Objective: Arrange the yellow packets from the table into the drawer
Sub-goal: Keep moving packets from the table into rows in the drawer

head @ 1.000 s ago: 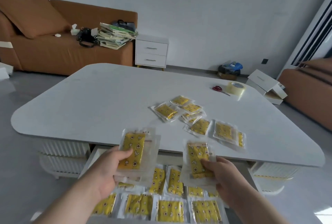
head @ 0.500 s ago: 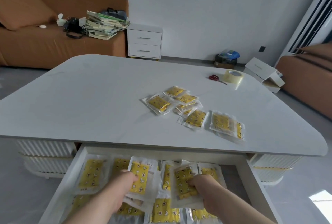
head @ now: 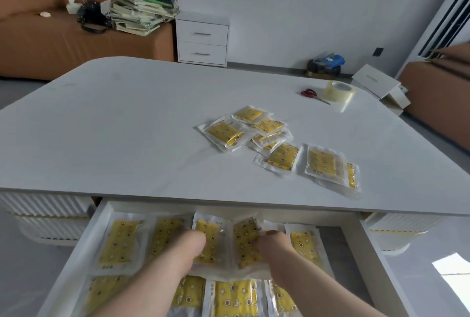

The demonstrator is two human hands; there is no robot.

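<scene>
Red scissors (head: 311, 94) lie touching a clear tape roll (head: 339, 91).

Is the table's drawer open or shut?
Open: the drawer juts out from under the table, yellow packets lie inside, and the left hand and right hand each hold one there.

Below the table's (head: 127, 126) near edge the drawer (head: 368, 240) stands open, lined with stored packets (head: 119, 240). Inside it the left hand (head: 189, 245) holds a first packet (head: 209, 229) and the right hand (head: 273, 245) a second packet (head: 244, 238), side by side, though blur leaves the fingers' hold unclear. Loose packets (head: 279, 144) lie on the table's right half.
</scene>
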